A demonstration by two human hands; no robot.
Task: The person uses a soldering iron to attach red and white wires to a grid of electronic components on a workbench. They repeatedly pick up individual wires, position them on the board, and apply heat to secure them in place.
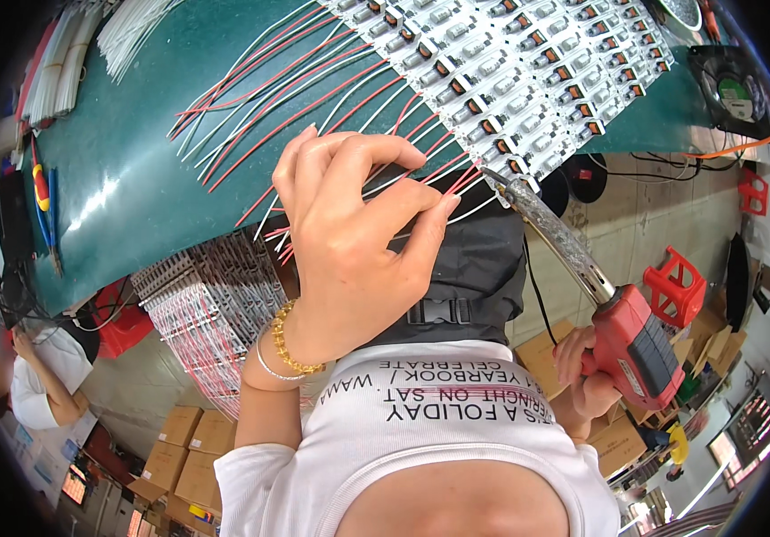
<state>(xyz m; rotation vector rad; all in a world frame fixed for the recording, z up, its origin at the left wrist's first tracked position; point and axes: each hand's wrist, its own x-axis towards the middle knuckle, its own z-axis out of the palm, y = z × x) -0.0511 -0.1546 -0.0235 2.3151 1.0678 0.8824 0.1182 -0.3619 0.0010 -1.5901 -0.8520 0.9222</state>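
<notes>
A panel of white circuit boards (528, 80) lies at the far side of the bench, each board carrying small dark and orange parts. Red and white wires (268, 116) trail leftward from its near left edge. My left hand (349, 233) is closed over them, thumb and index finger pinching wires close to the board edge; the palm hides some of them. In my right hand (582, 376) is a soldering iron (573, 251) with a red and black handle. Its tip reaches the corner of the panel, beside the ends of the pinched wires.
On the green bench (134, 188) lie bundled white wires (58, 72), a screwdriver (40, 183) and a small fan (734, 94). Wired boards (210, 313) hang or lie below the bench at left. A red stool (676, 286) stands right. Another person (45, 376) sits at left, near cardboard boxes (197, 456).
</notes>
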